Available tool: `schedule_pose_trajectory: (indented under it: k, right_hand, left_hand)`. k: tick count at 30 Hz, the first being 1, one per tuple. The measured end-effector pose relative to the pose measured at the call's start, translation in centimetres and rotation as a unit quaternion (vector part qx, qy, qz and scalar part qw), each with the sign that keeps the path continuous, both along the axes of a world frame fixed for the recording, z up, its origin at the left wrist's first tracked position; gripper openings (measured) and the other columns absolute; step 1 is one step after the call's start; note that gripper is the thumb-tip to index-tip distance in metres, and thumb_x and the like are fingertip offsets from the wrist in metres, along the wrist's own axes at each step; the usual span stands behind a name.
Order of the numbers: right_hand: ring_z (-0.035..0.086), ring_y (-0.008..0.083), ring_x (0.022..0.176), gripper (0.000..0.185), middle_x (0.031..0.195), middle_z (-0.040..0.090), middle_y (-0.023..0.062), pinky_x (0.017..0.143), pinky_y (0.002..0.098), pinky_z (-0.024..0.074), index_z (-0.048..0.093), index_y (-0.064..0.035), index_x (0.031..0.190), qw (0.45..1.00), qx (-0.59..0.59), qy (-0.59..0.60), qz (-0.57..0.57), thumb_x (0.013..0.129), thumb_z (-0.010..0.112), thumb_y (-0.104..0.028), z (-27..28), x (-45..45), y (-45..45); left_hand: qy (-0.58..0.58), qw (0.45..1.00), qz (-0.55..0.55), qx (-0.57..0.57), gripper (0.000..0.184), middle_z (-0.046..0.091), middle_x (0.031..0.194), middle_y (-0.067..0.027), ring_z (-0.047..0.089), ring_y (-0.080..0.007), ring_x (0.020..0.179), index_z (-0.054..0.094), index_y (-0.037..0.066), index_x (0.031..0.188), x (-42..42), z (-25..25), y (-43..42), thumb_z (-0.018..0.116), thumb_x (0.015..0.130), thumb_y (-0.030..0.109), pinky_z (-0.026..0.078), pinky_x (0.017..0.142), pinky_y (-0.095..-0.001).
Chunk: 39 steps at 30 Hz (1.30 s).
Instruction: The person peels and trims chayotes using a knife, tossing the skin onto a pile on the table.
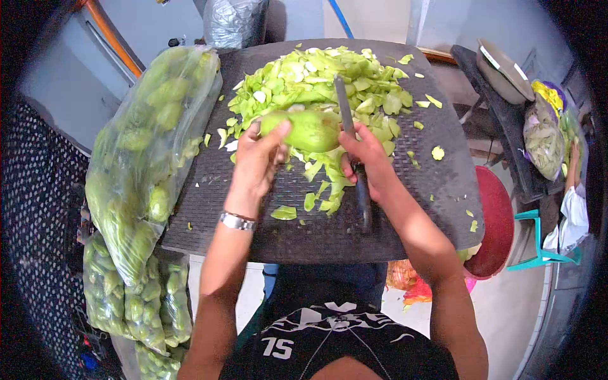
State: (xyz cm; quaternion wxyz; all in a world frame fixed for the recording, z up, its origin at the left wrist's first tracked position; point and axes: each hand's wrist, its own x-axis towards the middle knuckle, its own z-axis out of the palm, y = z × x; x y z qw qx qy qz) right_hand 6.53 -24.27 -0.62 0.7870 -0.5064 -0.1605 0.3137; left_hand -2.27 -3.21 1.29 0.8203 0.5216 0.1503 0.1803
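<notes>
Above the dark woven tabletop (pixel 209 209), my left hand (pixel 258 155) grips a pale green chayote (pixel 310 131) by its left end, fingers curled around it. The chayote lies sideways, with a browner patch near its right end. My right hand (pixel 370 155) is closed around a knife (pixel 344 104); its blade points up and away, and the dark handle extends below my fist. The blade is beside the chayote's right end; I cannot tell whether they touch. Behind and under the chayote spreads a large heap of green peels (pixel 316 76), with loose pieces scattered around it.
A long clear bag of chayotes (pixel 136 145) leans along the table's left edge, with more filled bags (pixel 136 297) below. To the right are a red tub (pixel 497 221), a teal stool (pixel 538 253) and a dark bench (pixel 487 95) bearing a grey basin (pixel 505 73). Another person's arm (pixel 573 164) shows far right.
</notes>
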Motion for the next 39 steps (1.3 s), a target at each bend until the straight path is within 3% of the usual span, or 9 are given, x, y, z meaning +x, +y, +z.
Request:
schedule_pose_trajectory:
  k: [6,10,13,18,21,25,27,36,39]
  right_hand:
    - [0.062,0.0116,0.057,0.048,0.095,0.068,0.0039,0.04,0.0264,0.044,0.051,-0.0087,0.126,0.992,-0.004,-0.123,0.03,0.09,0.081,-0.021,1.5,-2.5,0.6]
    - [0.06,0.0127,0.06,0.038,0.119,0.065,0.0116,0.046,0.023,0.0486,0.047,-0.0089,0.136,0.993,0.057,-0.092,-0.056,0.105,0.058,-0.027,2.4,0.5,-1.4]
    - [0.061,0.0116,0.06,0.037,0.102,0.069,0.0101,0.052,0.0229,0.0477,0.047,-0.0104,0.139,0.958,0.177,0.139,-0.178,0.107,0.053,-0.028,5.6,1.3,-2.0]
    - [0.057,0.0089,0.057,0.036,0.087,0.067,0.008,0.05,0.0224,0.0425,0.051,-0.0076,0.138,0.988,0.103,0.067,0.098,0.106,0.054,-0.024,3.3,2.7,-4.2]
    - [0.044,0.0055,0.045,0.031,0.08,0.064,0.0036,0.044,0.0194,0.0365,0.054,-0.0055,0.135,0.977,-0.084,-0.176,-0.087,0.107,0.052,-0.02,6.1,-0.2,-2.5]
    - [0.068,0.0276,0.065,0.045,0.084,0.068,0.0147,0.06,0.0357,0.052,0.057,-0.0062,0.131,0.733,-0.23,-0.625,-0.138,0.094,0.073,-0.025,5.7,1.0,-0.9]
    - [0.072,0.0392,0.085,0.077,0.091,0.069,0.022,0.073,0.0437,0.0548,0.052,-0.0086,0.137,0.718,-0.303,-0.619,-0.094,0.078,0.086,-0.044,5.6,-0.1,-0.4]
    - [0.07,0.0419,0.078,0.105,0.082,0.066,0.0208,0.069,0.0464,0.0523,0.043,-0.0112,0.149,0.731,-0.311,-0.604,-0.07,0.073,0.073,-0.077,2.9,-1.2,0.7]
    - [0.073,0.0434,0.088,0.106,0.103,0.071,0.0261,0.074,0.0492,0.058,0.039,-0.0125,0.152,0.739,-0.312,-0.595,-0.047,0.074,0.071,-0.077,3.9,-1.3,0.3]
  left_hand:
    - [-0.054,0.918,-0.149,-0.364,0.041,0.068,0.107,-0.0118,0.065,-0.0283,0.105,0.06,0.007,0.12,0.7,-0.1,-1.8,0.068,0.096,0.039,0.054,0.089,-0.0486]
    - [0.021,0.933,-0.141,-0.33,0.049,0.067,0.115,-0.0141,0.067,-0.0328,0.108,0.057,0.004,0.129,0.7,-0.7,-1.6,0.069,0.095,0.037,0.056,0.094,-0.0522]
    - [0.058,0.954,-0.193,-0.224,0.039,0.069,0.105,-0.0128,0.07,-0.0301,0.095,0.059,0.004,0.121,0.5,-0.1,-1.3,0.074,0.091,0.025,0.059,0.088,-0.0486]
    - [0.057,0.962,-0.182,0.194,0.064,0.071,0.108,-0.0128,0.069,-0.0201,0.093,0.058,0.0,0.13,1.6,-0.1,-1.3,0.086,0.076,0.017,0.056,0.086,-0.0333]
    - [0.047,0.91,-0.146,0.386,0.071,0.072,0.11,-0.0107,0.066,-0.0148,0.093,0.062,-0.002,0.128,1.7,0.7,-0.8,0.091,0.067,0.018,0.053,0.086,-0.0298]
    - [-0.014,0.872,-0.126,0.472,0.066,0.072,0.11,-0.0094,0.068,-0.0188,0.098,0.065,0.003,0.126,1.2,-0.5,-0.4,0.091,0.069,0.022,0.053,0.089,-0.0334]
    - [-0.036,0.817,-0.102,0.566,0.065,0.073,0.112,-0.0107,0.07,-0.0216,0.1,0.065,0.004,0.126,0.7,-1.0,-0.4,0.092,0.07,0.024,0.054,0.09,-0.0347]
    - [-0.045,0.868,-0.144,0.473,0.071,0.069,0.127,-0.0146,0.069,-0.0213,0.113,0.056,0.001,0.136,0.6,-2.0,0.0,0.089,0.075,0.017,0.055,0.097,-0.0361]
    - [-0.044,0.841,-0.142,0.519,0.074,0.07,0.125,-0.0163,0.07,-0.0218,0.111,0.054,0.0,0.14,0.6,-2.3,0.2,0.088,0.076,0.017,0.056,0.096,-0.0365]
